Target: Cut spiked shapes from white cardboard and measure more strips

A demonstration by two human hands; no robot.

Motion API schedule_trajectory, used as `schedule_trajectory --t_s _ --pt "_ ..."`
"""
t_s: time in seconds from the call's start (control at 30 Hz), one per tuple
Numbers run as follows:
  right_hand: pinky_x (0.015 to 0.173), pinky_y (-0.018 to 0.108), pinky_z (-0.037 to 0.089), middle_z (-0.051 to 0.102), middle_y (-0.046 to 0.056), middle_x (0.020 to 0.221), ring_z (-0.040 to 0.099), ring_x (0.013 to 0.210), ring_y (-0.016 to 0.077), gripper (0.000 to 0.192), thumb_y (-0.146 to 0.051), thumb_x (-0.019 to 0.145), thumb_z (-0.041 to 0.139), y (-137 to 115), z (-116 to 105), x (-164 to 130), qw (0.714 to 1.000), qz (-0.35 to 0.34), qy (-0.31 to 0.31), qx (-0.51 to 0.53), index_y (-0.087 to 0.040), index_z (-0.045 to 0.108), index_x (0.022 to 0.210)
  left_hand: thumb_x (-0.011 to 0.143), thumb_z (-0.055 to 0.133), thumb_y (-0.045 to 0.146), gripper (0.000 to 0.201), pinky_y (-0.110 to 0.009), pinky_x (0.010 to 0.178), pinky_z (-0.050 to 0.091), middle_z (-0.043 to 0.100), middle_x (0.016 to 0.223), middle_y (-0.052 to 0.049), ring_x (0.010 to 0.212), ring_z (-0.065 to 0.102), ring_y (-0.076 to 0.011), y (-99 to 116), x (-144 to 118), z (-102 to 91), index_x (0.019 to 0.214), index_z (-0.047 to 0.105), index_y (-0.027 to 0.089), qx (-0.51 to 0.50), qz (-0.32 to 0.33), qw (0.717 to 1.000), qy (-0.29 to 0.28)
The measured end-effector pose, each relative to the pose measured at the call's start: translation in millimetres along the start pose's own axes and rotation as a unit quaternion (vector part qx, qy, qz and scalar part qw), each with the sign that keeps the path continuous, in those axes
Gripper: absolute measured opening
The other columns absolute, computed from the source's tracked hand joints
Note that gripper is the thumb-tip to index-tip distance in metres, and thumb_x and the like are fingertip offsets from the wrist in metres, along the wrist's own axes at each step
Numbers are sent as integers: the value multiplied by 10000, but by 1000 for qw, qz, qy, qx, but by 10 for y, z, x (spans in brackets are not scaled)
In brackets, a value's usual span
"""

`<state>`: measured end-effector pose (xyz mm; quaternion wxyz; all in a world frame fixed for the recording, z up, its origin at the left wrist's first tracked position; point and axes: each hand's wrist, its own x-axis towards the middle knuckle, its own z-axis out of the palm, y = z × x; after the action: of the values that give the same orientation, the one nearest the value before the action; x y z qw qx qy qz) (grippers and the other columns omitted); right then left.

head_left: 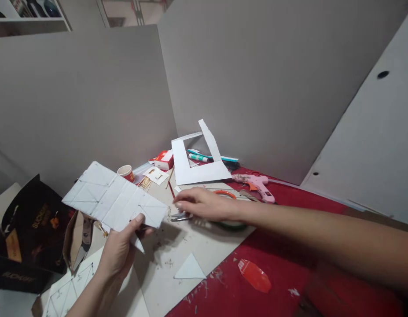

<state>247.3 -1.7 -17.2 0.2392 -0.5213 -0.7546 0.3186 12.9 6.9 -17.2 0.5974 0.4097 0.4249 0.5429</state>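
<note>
My left hand grips a folded white cardboard piece by its near right corner, thumb on top. Pencil lines and triangles mark the card, and a pointed flap hangs below my thumb. Over the table, my right hand has its fingers curled above a pair of scissors. Only the metal blades show, pointing left; the handles are hidden and the lower fingers are blurred. Behind my right wrist is an orange-and-dark-green ring, partly covered. A cut white triangle lies on the pale board in front.
A white cut-out frame leans at the back, near a glue stick and red box. A pink glue gun rests right. Left are a paper cup and black bag. Grey panels stand behind.
</note>
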Motion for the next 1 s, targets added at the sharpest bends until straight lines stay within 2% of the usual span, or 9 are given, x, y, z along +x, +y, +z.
schedule_trajectory --t_s 0.07,0.13,0.27,0.43,0.67,0.77,0.9,0.93,1.0 --pt "866 379 483 669 166 1120 629 1042 280 265 -223 872 541 198 -127 -113 996 32 31 -80 -122 635 1098 625 833 117 253 -263 587 625 676 759 16 626 633 -121 -6 44 -28 830 687 143 -18 19 999 18" --pt "854 401 475 665 179 1097 617 1045 318 271 -188 801 590 365 -197 -238 987 59 26 -144 -128 659 1056 637 821 113 230 -281 609 635 676 771 11 629 639 -122 -10 77 -48 821 686 136 -32 28 999 29" --pt "820 396 472 650 182 1099 604 1038 333 335 -138 722 610 503 -178 -375 969 79 -6 -234 -136 665 1052 658 798 108 218 -252 553 624 694 797 -19 613 663 -137 -38 100 -49 847 690 122 -44 29 998 39" --pt "779 392 474 639 184 1063 608 974 328 334 -202 694 637 571 -130 -309 955 81 -31 -284 -113 649 1016 685 782 125 203 -248 545 620 715 774 -35 620 703 -174 -37 72 -29 861 681 115 -42 35 997 47" --pt "717 366 473 661 168 977 634 858 286 278 -280 758 597 636 -151 -467 951 85 8 -296 -137 608 996 693 801 175 259 -218 567 607 737 821 -50 651 713 -160 73 18 -33 915 683 109 -56 49 996 46" --pt "731 364 469 665 143 951 626 831 266 278 -332 804 565 560 -165 -579 965 44 69 -251 -155 592 1018 691 807 193 234 -215 571 606 736 828 -52 654 709 -153 114 5 -28 874 691 104 -66 55 995 42" --pt "687 313 471 645 59 862 605 775 224 244 -372 766 615 389 -75 -620 985 11 169 -32 -204 574 937 695 809 200 210 -221 597 612 735 841 -51 695 714 -160 178 -43 -24 848 698 107 -76 65 994 42" --pt "648 294 462 624 32 808 590 731 204 225 -366 749 633 335 -28 -612 987 19 157 28 -212 567 900 697 809 201 218 -225 603 615 736 850 -48 698 715 -160 196 -62 -24 864 701 113 -78 71 994 41" --pt "543 260 410 537 -24 659 506 586 154 197 -341 712 663 224 72 -589 990 39 75 114 -220 538 804 698 809 205 260 -232 611 619 739 880 -46 699 716 -160 234 -106 -22 925 708 129 -84 88 992 44"
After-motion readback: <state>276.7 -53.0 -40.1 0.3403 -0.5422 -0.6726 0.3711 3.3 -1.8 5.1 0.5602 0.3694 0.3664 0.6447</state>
